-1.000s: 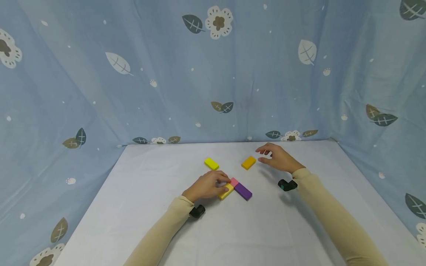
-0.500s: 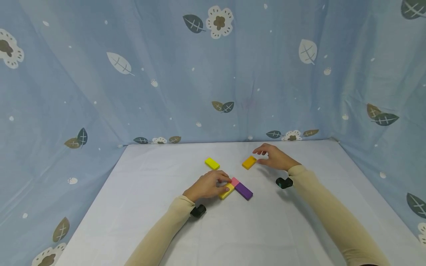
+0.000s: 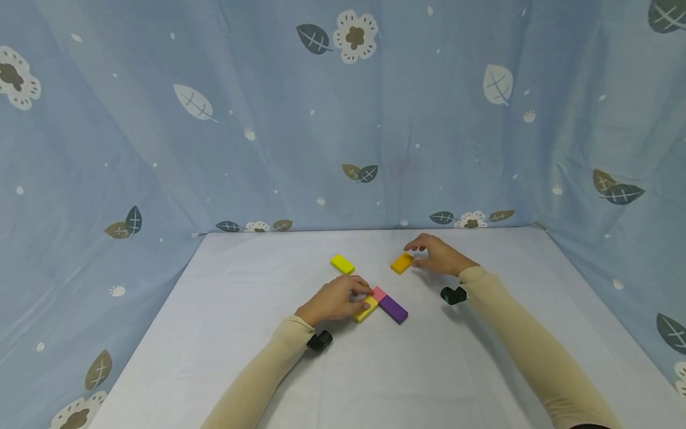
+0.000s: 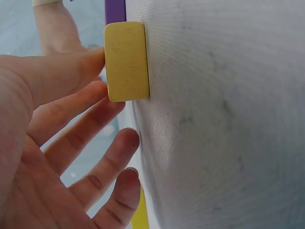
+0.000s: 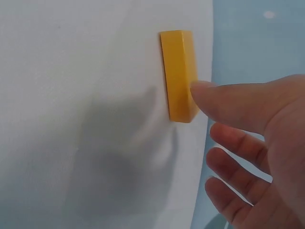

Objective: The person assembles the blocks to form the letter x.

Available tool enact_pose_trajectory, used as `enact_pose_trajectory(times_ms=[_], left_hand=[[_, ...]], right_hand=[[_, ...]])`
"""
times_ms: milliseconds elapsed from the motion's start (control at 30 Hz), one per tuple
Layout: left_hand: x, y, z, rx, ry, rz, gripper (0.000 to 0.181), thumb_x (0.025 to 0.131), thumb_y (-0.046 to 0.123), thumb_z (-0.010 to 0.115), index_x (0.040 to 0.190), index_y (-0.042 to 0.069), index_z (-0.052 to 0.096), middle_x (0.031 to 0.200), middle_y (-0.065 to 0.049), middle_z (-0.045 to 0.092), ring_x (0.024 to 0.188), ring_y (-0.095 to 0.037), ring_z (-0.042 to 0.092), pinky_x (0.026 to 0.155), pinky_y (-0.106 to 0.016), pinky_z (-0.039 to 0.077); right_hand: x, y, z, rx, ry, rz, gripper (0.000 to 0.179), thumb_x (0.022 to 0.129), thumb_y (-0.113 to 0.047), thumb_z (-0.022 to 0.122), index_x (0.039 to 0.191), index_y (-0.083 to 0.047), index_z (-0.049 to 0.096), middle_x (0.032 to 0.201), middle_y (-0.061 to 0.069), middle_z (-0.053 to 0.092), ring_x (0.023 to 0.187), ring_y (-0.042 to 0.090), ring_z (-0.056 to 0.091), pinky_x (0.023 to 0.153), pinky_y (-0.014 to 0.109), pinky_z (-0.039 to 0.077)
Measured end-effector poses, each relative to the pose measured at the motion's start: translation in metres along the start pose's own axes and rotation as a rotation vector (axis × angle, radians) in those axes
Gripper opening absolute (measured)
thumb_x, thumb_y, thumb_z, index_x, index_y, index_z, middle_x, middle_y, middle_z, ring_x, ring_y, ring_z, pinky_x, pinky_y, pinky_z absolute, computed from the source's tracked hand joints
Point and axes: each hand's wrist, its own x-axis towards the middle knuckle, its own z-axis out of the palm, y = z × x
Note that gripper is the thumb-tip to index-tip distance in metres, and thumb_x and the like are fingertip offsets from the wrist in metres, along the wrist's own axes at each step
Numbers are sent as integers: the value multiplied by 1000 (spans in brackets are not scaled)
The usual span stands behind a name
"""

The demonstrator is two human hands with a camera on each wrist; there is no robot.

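My left hand [image 3: 334, 298] pinches a pale yellow block [image 4: 126, 62] on the white table, thumb and fingertips at its side and end. Touching or nearly touching that block is a small pink block [image 3: 379, 294], partly hidden in the left wrist view. A purple block [image 3: 393, 310] adjoins the pink one. Farther back, my right hand [image 3: 440, 256] reaches over the right end of an orange block [image 5: 178, 76], fingers spread and loosely bent. The thumb overlaps the block's edge in the right wrist view; whether it touches cannot be told. The index finger is hidden there.
A bright yellow block [image 3: 342, 264] lies beyond my left hand. The white tabletop [image 3: 407, 381] runs back to a blue patterned curtain [image 3: 268, 119]. A black wrist camera [image 3: 453, 295] hangs under the right forearm, another black wrist camera [image 3: 320, 341] under the left.
My right hand has shifted left, from beside the orange block to over its right end. The left hand and the blocks stay where they were.
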Motion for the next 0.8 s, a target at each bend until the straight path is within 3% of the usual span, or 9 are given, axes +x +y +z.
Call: enact_pose_trajectory(times_ms=[800], left_hand=[[-1, -1, 0, -4, -7, -5, 35, 98, 28, 71, 130, 15, 74, 133, -1, 70, 124, -21, 63, 107, -44, 52]], right_hand=[[9, 0, 14, -41, -49, 11, 40, 92, -8, 76, 131, -3, 69, 126, 16, 66, 116, 32, 60, 110, 55, 49]])
